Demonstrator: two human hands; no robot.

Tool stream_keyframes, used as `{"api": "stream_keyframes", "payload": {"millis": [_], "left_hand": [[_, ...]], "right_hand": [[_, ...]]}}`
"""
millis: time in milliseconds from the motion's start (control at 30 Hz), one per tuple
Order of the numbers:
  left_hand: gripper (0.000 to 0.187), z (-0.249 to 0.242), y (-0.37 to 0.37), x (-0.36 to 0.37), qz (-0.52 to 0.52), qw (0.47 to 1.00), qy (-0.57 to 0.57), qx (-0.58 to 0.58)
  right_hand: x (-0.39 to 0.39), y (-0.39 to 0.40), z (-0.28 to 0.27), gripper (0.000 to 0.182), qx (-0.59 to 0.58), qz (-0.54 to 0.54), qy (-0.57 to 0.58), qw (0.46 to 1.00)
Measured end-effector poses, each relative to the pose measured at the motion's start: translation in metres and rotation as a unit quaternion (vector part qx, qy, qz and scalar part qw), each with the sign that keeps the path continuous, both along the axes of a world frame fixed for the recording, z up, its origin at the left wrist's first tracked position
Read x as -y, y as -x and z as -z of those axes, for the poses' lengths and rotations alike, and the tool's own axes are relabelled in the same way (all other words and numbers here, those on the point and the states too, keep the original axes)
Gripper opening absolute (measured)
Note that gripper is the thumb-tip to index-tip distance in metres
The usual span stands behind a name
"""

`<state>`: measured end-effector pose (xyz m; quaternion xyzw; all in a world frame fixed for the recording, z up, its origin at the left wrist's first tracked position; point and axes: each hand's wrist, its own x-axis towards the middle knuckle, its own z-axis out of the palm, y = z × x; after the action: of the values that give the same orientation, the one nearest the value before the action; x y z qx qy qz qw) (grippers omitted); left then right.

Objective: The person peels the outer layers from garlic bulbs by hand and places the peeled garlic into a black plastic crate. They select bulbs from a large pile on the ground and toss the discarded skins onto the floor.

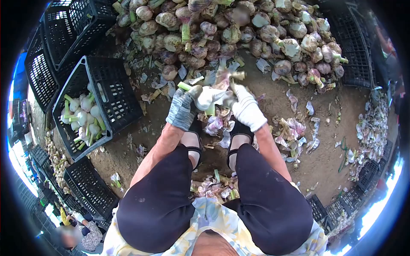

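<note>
My left hand, in a grey knit glove, is closed around a white garlic bulb with a short green stem poking out to the left. Beside it, my right hand in a white glove has its fingers pinched on the papery garlic skin at the bulb's right side. Some of that skin is blurred by motion. Under both hands, a small heap of peeled purple-white skins lies between my feet. Beyond them rises a large pile of unpeeled garlic.
At my left a black crate tilts toward me, with clean white bulbs in it. More black crates stand behind it, and another at the right. Loose skins litter the ground. A co-worker sits at lower left.
</note>
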<state>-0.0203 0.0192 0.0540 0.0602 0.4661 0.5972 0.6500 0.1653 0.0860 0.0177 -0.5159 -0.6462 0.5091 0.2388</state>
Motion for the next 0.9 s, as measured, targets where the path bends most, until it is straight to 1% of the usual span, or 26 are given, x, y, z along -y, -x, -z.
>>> {"api": "stream_keyframes", "payload": {"millis": [33, 67, 100, 133, 167, 200, 233, 267, 300, 333, 367, 400, 433, 467, 500, 567, 600, 633, 667, 700, 733, 767, 800, 833, 867, 900], "left_hand": [[0.027, 0.004, 0.001, 0.0, -0.004, 1.0, 0.0, 0.0], [0.025, 0.007, 0.0, 0.0, -0.009, 1.0, -0.011, -0.017], [0.023, 0.008, -0.003, 0.0, -0.013, 0.999, -0.022, -0.032], [0.021, 0.009, -0.007, -0.001, -0.026, 0.996, -0.004, -0.081], [0.021, 0.001, -0.016, -0.004, -0.065, 0.981, -0.011, -0.182], [0.023, 0.007, -0.008, -0.005, -0.063, 0.973, -0.026, -0.222], [0.026, 0.014, 0.0, -0.008, -0.064, 0.962, -0.042, -0.262], [0.034, 0.001, 0.003, -0.012, -0.077, 0.994, -0.073, 0.031], [0.041, -0.011, -0.001, -0.018, -0.107, 0.993, 0.015, 0.048], [0.043, -0.008, 0.003, -0.017, -0.105, 0.991, 0.017, 0.079], [0.044, -0.005, 0.006, -0.017, -0.099, 0.989, 0.019, 0.11], [0.044, -0.002, 0.008, -0.017, -0.099, 0.989, 0.022, 0.11], [0.049, 0.001, 0.009, -0.017, -0.098, 0.985, 0.065, 0.124], [0.055, 0.002, 0.008, -0.018, -0.097, 0.98, 0.106, 0.139], [0.055, 0.001, 0.005, -0.017, -0.096, 0.979, 0.106, 0.143], [0.067, -0.008, 0.0, -0.019, -0.013, 0.989, 0.075, 0.127], [0.076, 0.015, 0.015, -0.014, 0.021, 0.993, 0.061, 0.1], [0.071, 0.013, 0.023, -0.018, -0.084, 0.978, 0.058, 0.181], [0.068, 0.008, 0.035, -0.015, -0.135, 0.966, 0.025, 0.219], [0.065, -0.018, 0.049, -0.014, -0.185, 0.949, -0.003, 0.256], [0.06, -0.043, 0.064, -0.013, -0.216, 0.967, -0.004, 0.136], [0.056, -0.065, 0.08, -0.009, -0.243, 0.97, -0.007, 0.017], [0.049, -0.079, 0.101, 0.008, -0.335, 0.93, 0.018, -0.148], [0.048, -0.081, 0.16, 0.036, -0.355, 0.929, -0.032, -0.095], [0.048, -0.091, 0.172, 0.047, -0.351, 0.931, -0.03, -0.094], [0.042, -0.108, 0.182, 0.057, -0.364, 0.897, 0.041, -0.247]], "right_hand": [[-0.002, 0.003, -0.028, 0.033, 0.125, -0.072, -0.21, 0.967], [-0.005, 0.009, -0.061, 0.035, 0.12, -0.06, -0.294, 0.946], [-0.002, 0.015, -0.07, 0.035, 0.121, -0.062, -0.295, 0.946], [0.001, 0.021, -0.075, 0.031, 0.185, -0.165, -0.236, 0.94], [0.003, 0.026, -0.077, 0.028, 0.245, -0.262, -0.172, 0.917], [0.01, 0.027, -0.053, 0.024, 0.182, -0.271, -0.157, 0.932], [0.021, 0.025, -0.024, 0.021, -0.037, -0.203, -0.155, 0.966], [0.024, 0.021, -0.023, 0.019, -0.209, -0.123, 0.122, 0.962], [0.025, 0.016, -0.024, 0.017, -0.356, -0.032, 0.386, 0.85], [0.021, 0.013, -0.025, 0.023, -0.23, -0.123, 0.326, 0.909], [0.019, 0.012, -0.025, 0.029, -0.098, -0.206, 0.255, 0.94], [0.022, 0.014, -0.025, 0.04, 0.016, -0.241, 0.092, 0.966], [0.025, 0.014, -0.024, 0.052, 0.134, -0.267, -0.075, 0.951], [0.013, 0.022, -0.045, 0.07, 0.242, -0.275, -0.027, 0.93], [0.01, 0.025, -0.064, 0.056, 0.228, -0.214, -0.168, 0.935], [0.001, 0.045, -0.086, 0.039, 0.292, -0.349, -0.175, 0.873], [0.004, 0.047, -0.074, 0.023, 0.278, -0.338, -0.199, 0.877], [0.001, 0.047, -0.072, 0.02, 0.276, -0.39, -0.157, 0.864], [0.01, 0.043, -0.064, 0.021, 0.226, -0.429, -0.185, 0.855], [0.021, 0.04, -0.056, 0.022, 0.174, -0.466, -0.208, 0.842], [0.024, 0.04, -0.047, 0.029, 0.208, -0.544, -0.095, 0.808], [0.014, 0.038, -0.044, 0.029, 0.211, -0.544, -0.093, 0.807], [-0.005, 0.033, -0.039, 0.033, 0.194, -0.467, -0.127, 0.854], [-0.025, 0.03, -0.033, 0.038, 0.175, -0.384, -0.159, 0.893], [-0.052, 0.031, -0.039, 0.043, 0.199, -0.243, -0.193, 0.93], [-0.082, 0.036, -0.046, 0.049, 0.218, -0.097, -0.224, 0.945]]}}
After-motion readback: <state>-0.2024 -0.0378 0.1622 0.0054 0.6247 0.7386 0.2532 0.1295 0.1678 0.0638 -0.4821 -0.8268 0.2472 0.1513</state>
